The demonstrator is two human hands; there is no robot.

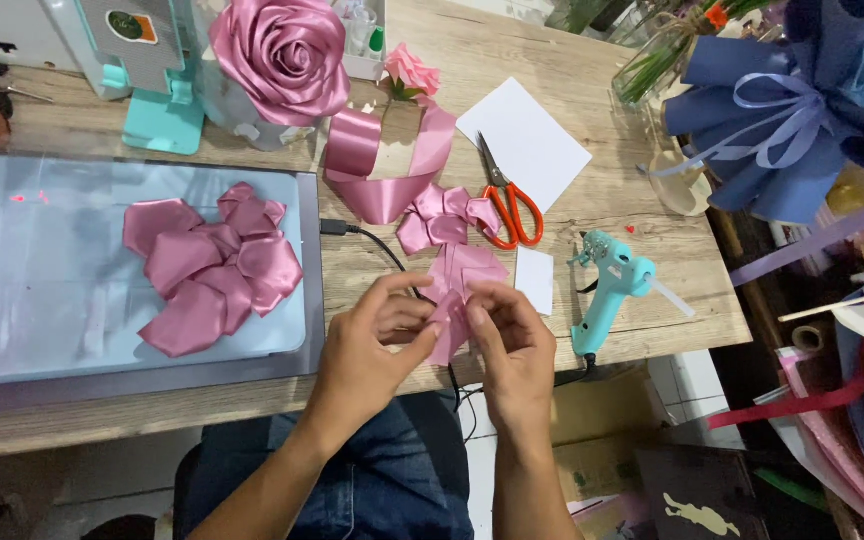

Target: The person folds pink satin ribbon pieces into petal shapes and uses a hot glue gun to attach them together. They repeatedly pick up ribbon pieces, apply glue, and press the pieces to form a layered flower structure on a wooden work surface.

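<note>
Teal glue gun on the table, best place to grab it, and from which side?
Take the glue gun by its handle, the long part pointing toward the table's near edge. Come from the near side: the nozzle end points away, a glue stick juts out to the right, and the handle looks unobstructed.

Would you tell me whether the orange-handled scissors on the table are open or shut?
Shut: the scissors lie flat, blades together in one point, handle loops side by side.
</note>
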